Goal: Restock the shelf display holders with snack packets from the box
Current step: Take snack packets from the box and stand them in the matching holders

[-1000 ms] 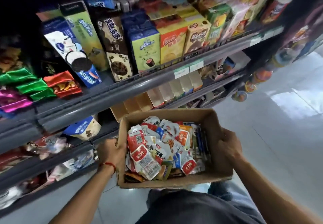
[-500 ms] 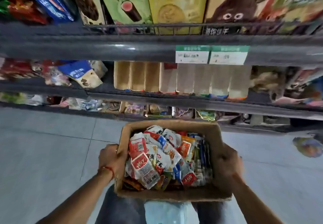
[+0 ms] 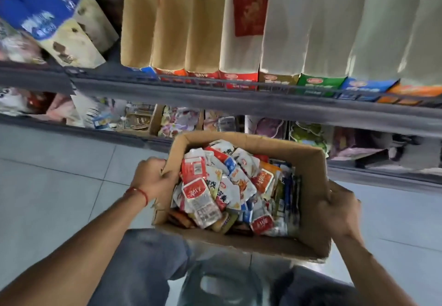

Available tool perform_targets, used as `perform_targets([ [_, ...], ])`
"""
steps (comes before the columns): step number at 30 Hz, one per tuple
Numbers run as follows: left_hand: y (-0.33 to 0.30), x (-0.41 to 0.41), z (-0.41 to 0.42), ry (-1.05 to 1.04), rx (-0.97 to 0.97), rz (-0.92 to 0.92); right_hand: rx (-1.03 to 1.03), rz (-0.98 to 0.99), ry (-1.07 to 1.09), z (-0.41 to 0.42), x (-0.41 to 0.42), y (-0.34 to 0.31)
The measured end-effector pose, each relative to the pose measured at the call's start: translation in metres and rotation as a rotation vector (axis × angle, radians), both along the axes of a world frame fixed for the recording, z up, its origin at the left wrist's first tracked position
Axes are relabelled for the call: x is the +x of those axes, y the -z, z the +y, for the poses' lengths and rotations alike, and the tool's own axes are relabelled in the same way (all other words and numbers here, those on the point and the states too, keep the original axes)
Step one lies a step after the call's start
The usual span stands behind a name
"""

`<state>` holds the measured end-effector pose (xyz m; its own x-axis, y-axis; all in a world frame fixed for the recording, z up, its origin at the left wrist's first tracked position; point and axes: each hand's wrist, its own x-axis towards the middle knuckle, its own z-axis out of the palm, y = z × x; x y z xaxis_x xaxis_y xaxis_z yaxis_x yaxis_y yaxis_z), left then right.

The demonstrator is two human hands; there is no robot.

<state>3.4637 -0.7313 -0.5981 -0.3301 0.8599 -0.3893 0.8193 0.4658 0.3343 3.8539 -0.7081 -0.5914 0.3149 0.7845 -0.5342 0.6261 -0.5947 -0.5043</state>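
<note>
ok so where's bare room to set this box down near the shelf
Bare floor tiles lie left of the cardboard box, in front of the bottom shelf edge; more bare floor lies right of the right hand. The shelves are crowded: display holders stand side by side above, and packets fill the lower tier.

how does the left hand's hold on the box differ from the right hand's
The left hand grips the cardboard box at its left wall, near the far corner; the right hand grips the right wall, closer to the near corner. The left wrist wears a red string; the right wrist is bare. Both hands curl round the box edge, carrying it full of snack packets.
</note>
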Motion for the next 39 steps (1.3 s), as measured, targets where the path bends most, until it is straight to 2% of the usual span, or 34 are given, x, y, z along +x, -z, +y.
perform_targets([
  [3,0.027,-0.023,0.026,0.091,0.013,0.019,0.114,-0.010,-0.018,0.005,-0.008,0.023],
  [7,0.062,-0.046,0.019,0.142,0.264,0.005,0.259,-0.056,-0.110,0.006,-0.009,0.044],
  [9,0.071,-0.050,0.018,0.131,0.294,0.021,0.294,-0.092,-0.155,0.012,-0.006,0.053],
  [12,0.072,-0.054,0.038,0.091,0.267,-0.018,0.240,-0.263,-0.262,0.028,-0.009,0.063],
  [14,0.069,-0.056,0.049,0.164,0.245,-0.005,0.187,-0.357,-0.335,0.041,-0.011,0.069],
  [16,0.064,-0.051,0.049,0.209,0.214,0.056,0.141,-0.393,-0.369,0.047,-0.013,0.075],
  [18,0.058,-0.051,0.040,0.219,0.207,0.031,0.147,-0.395,-0.309,0.037,-0.021,0.068],
  [20,0.053,-0.052,0.036,0.194,0.205,-0.046,0.267,-0.492,-0.236,0.017,-0.037,0.052],
  [22,0.053,-0.054,0.030,0.156,0.190,-0.109,0.462,-0.574,-0.298,0.002,-0.060,0.043],
  [24,0.050,-0.055,0.022,0.139,0.186,-0.115,0.548,-0.446,-0.445,-0.010,-0.089,0.036],
  [28,0.035,-0.048,0.008,0.092,0.346,-0.081,0.533,-0.292,-0.751,-0.016,-0.147,0.034],
  [32,-0.002,-0.028,-0.001,0.190,0.467,0.036,0.390,-0.198,-0.921,0.008,-0.202,0.043],
  [35,-0.019,-0.028,-0.015,0.161,0.607,0.009,0.297,-0.305,-0.940,0.028,-0.236,0.063],
  [37,-0.015,-0.037,-0.023,0.135,0.638,-0.063,0.265,-0.416,-0.933,0.035,-0.253,0.080],
  [39,-0.009,-0.046,-0.023,0.119,0.630,-0.101,0.260,-0.440,-0.867,0.039,-0.264,0.094],
])
